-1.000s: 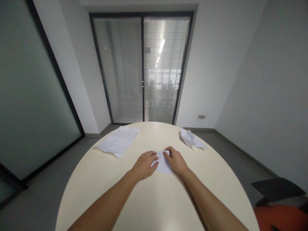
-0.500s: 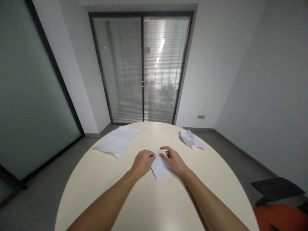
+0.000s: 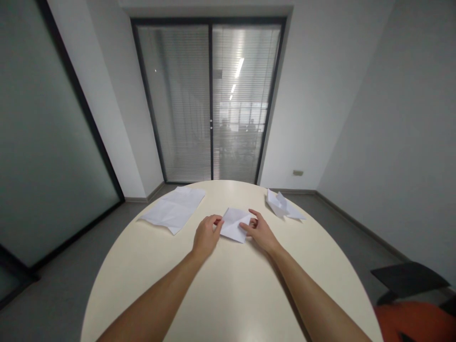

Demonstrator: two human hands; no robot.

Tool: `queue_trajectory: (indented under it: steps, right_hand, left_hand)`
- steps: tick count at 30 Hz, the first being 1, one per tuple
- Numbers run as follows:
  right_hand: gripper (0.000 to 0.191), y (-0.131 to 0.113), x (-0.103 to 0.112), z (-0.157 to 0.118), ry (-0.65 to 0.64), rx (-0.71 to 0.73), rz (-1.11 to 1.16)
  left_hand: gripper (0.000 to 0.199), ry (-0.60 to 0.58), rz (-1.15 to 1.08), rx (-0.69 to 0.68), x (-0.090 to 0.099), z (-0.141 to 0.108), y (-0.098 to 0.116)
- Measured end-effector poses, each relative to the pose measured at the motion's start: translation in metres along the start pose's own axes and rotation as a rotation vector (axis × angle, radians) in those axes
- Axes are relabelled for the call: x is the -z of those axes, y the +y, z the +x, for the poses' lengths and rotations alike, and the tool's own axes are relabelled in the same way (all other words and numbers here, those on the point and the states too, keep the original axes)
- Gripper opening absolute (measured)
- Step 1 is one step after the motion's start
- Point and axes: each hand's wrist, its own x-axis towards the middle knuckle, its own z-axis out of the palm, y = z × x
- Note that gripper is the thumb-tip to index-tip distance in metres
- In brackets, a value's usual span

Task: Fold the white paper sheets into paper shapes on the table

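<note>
Pinching a small folded paper [image 3: 231,227] by its left edge, the left hand [image 3: 206,232] is holding it between thumb and fingers, while the right hand [image 3: 262,232] is gripping the opposite edge, thumb on top. The paper is sitting between them over the table [image 3: 228,289]; a creased sheet [image 3: 174,209] is lying beyond the left hand and a folded sheet [image 3: 278,205] is resting beyond the right.
</note>
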Motion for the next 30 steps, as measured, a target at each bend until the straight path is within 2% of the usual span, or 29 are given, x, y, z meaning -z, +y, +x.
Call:
queue_trajectory:
  steps: [3, 7, 10, 14, 17, 20, 23, 30]
  right_hand:
    - [0.101, -0.004, -0.006, -0.005, -0.141, -0.004, 0.115]
    - [0.099, -0.006, -0.010, -0.006, -0.147, 0.058, 0.057]
    - [0.084, -0.008, -0.007, -0.006, -0.107, 0.126, -0.107]
    - [0.051, -0.014, -0.002, -0.010, -0.094, 0.313, -0.457]
    - [0.043, -0.022, -0.001, -0.016, -0.101, 0.437, -0.706]
    - [0.042, -0.027, -0.001, -0.020, -0.101, 0.503, -0.834]
    - [0.044, -0.030, 0.001, -0.020, -0.104, 0.524, -0.863]
    - [0.042, -0.027, 0.008, -0.018, -0.135, 0.441, -0.922]
  left_hand:
    - [0.011, 0.013, -0.004, 0.015, 0.000, 0.000, -0.001]
    - [0.010, -0.003, -0.025, 0.052, -0.002, 0.000, -0.002]
    - [0.010, -0.001, -0.060, 0.069, -0.003, 0.000, -0.001]
    - [0.037, 0.063, -0.123, 0.081, -0.002, 0.001, 0.002]
    - [0.040, 0.075, -0.119, 0.031, 0.000, 0.000, 0.005]
    - [0.023, 0.038, -0.068, -0.044, 0.003, 0.000, 0.007]
    - [0.013, -0.003, 0.005, -0.065, 0.006, -0.001, 0.009]
    - [0.025, -0.178, 0.155, -0.022, 0.008, -0.004, 0.007]
